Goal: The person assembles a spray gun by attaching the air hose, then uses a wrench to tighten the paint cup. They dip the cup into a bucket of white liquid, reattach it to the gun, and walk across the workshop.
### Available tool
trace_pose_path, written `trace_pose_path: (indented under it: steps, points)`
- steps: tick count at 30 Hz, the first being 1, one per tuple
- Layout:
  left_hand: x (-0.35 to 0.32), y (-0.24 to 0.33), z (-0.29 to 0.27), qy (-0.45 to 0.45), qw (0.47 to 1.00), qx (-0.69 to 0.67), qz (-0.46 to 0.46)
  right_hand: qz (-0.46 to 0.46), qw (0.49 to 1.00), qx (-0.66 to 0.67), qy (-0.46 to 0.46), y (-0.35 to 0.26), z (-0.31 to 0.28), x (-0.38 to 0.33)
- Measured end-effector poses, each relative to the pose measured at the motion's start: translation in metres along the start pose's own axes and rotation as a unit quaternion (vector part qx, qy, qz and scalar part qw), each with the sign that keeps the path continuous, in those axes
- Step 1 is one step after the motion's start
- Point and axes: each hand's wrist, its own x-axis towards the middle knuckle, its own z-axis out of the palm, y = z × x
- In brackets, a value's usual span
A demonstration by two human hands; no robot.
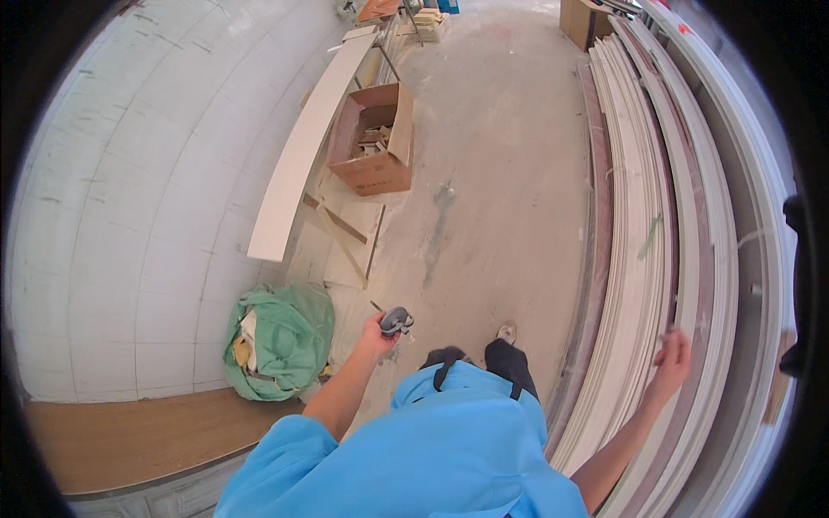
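My left hand [377,337] is closed round a dark grey, rounded hand-sized tool [396,321] whose exact kind I cannot make out. A thin, pencil-like stick [376,306] pokes out past the same hand's fingers. Over on the right, my right hand [672,364] is raised above a stack of long white and brownish boards [635,259]. Its fingers are curled together, with a small dark tip showing at their end; what they hold is too small to name. Whether that hand touches the boards cannot be told.
A long white board [302,164] lies raised along the tiled wall [173,190]. Beside it stands an open cardboard box [373,179] with wood offcuts. A green sack [294,337] sits at the left, near a brown panel [138,440]. Another carton [583,22] is far right.
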Motion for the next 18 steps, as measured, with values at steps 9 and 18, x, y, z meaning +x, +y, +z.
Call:
trace_pose_path:
  steps: [9, 18]
  points:
    - [0.080, 0.042, 0.170, -0.021, 0.983, -0.178, -0.021, -0.450, 0.873, 0.115, -0.150, -0.281, 0.203, 0.284]
    - [0.232, 0.209, 0.399, 0.034, 0.980, -0.195, -0.019, -0.551, 0.713, 0.321, -0.292, -0.389, 0.419, 0.488]
